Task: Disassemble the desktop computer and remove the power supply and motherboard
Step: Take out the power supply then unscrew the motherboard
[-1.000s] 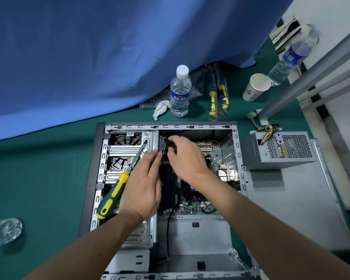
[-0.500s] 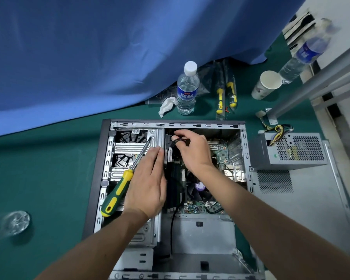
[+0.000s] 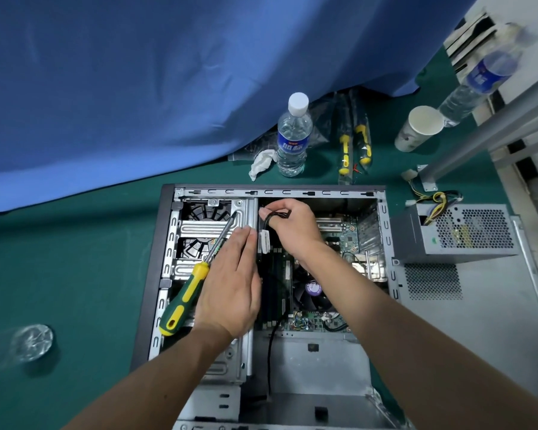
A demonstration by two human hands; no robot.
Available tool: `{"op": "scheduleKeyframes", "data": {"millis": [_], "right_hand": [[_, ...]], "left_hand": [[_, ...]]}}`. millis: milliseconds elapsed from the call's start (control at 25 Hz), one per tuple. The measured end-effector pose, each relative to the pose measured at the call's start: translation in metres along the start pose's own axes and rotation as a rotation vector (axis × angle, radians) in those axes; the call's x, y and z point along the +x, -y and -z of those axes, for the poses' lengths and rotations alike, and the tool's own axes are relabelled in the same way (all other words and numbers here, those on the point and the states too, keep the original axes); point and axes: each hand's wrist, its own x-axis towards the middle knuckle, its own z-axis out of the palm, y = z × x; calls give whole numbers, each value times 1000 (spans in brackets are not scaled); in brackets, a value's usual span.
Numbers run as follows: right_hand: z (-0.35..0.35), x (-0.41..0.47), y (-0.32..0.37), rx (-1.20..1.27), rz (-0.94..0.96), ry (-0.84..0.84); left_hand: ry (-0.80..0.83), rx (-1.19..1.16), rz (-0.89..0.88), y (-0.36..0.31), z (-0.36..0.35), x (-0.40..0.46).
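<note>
Compared with a second ago, the right hand (image 3: 292, 226) has drawn the looped black cable (image 3: 274, 217) a little further up and away from the green motherboard (image 3: 333, 240); its fingers pinch the loop, a white tag hanging just below. The left hand (image 3: 230, 283) stays flat, fingers straight, pressed on the silver drive cage (image 3: 199, 231) of the open grey metal computer case (image 3: 382, 274), just beside the right hand. Under its palm lies one green-and-yellow-handled screwdriver (image 3: 187, 293), shaft pointing away toward the fan.

The grey perforated power supply (image 3: 460, 231) already sits outside the case, right of the right hand, on the removed side panel; the motherboard is still inside.

Beyond the hands stand one clear water bottle with a blue label (image 3: 292, 135), one paper cup (image 3: 420, 128) and two packaged yellow-handled screwdrivers (image 3: 354, 144); a second bottle (image 3: 482, 79) lies further right. The counter (image 3: 75, 259) is covered in green, with a blue cloth (image 3: 137, 88) draped behind.
</note>
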Motion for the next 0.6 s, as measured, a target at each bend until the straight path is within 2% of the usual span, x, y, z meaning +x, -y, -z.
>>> {"op": "scheduleKeyframes", "data": {"millis": [280, 600], "right_hand": [[-10, -10, 1, 0, -1, -98], [-4, -1, 6, 7, 1, -46]], "left_hand": [[-2, 12, -5, 0, 0, 0], [-3, 3, -9, 0, 1, 1]]}}
